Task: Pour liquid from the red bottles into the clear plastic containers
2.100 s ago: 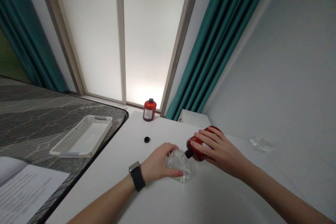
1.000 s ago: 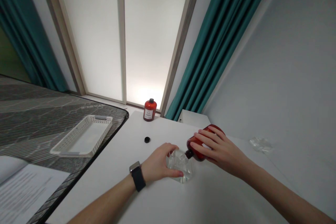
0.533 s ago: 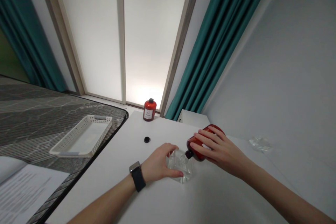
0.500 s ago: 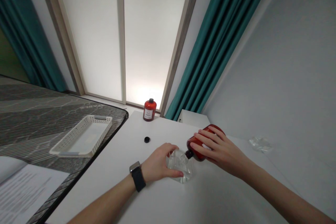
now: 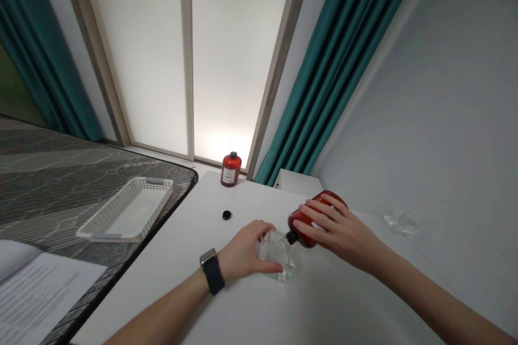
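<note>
My left hand (image 5: 247,252), with a dark watch on its wrist, is wrapped round a clear see-through container (image 5: 279,253) on the white table (image 5: 259,312). My right hand (image 5: 340,234) grips a reddish-brown bottle (image 5: 297,221) from above. That bottle lies tilted, its black threaded neck uncapped and pointing down and left at the container's opening. Whether liquid is flowing out cannot be made out. A black cap (image 5: 226,215) rests on the table beyond my left hand. Farther back stands a second red bottle (image 5: 230,170), upright, with a dark cap and a white label.
On the left, a dark patterned table (image 5: 170,164) holds a white perforated basket (image 5: 109,221) and an open booklet (image 5: 48,291). Crumpled clear plastic (image 5: 401,222) lies by the wall at right. A white cabinet (image 5: 299,180) stands behind the table, near a teal curtain (image 5: 324,91).
</note>
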Motion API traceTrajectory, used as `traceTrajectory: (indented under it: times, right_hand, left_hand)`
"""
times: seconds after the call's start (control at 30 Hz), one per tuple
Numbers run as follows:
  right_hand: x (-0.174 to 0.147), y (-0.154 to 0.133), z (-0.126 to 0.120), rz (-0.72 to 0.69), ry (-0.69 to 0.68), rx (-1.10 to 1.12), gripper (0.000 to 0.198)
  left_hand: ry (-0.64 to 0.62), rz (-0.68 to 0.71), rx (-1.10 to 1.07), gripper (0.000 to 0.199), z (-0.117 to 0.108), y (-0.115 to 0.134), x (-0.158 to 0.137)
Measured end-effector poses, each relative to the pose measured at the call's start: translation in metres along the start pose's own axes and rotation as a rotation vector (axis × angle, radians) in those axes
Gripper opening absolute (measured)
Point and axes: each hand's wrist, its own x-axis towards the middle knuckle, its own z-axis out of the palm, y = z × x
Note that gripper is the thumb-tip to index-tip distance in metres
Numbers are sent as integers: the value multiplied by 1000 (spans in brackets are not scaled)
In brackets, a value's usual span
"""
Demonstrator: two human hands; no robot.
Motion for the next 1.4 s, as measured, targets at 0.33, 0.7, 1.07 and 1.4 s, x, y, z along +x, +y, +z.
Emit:
traceTrajectory:
  times: [0.33,0.7,1.07,1.4]
  right_hand:
    - [-1,1,-1,-25,-25,-50,44]
    - [-1,1,-2,-39,-43,-72,45]
    - [-1,2,-1,-55,-14,-62,45]
    - [-1,3,-3,-60,-30,-76,45]
  left_hand:
    - [-1,22,-4,64,0,-2,0]
    - [-1,6,-23,65,0,0,0]
    - [-8,23,-15,65,-1,-1,0]
    - [-11,13,-26,63,-1,1,0]
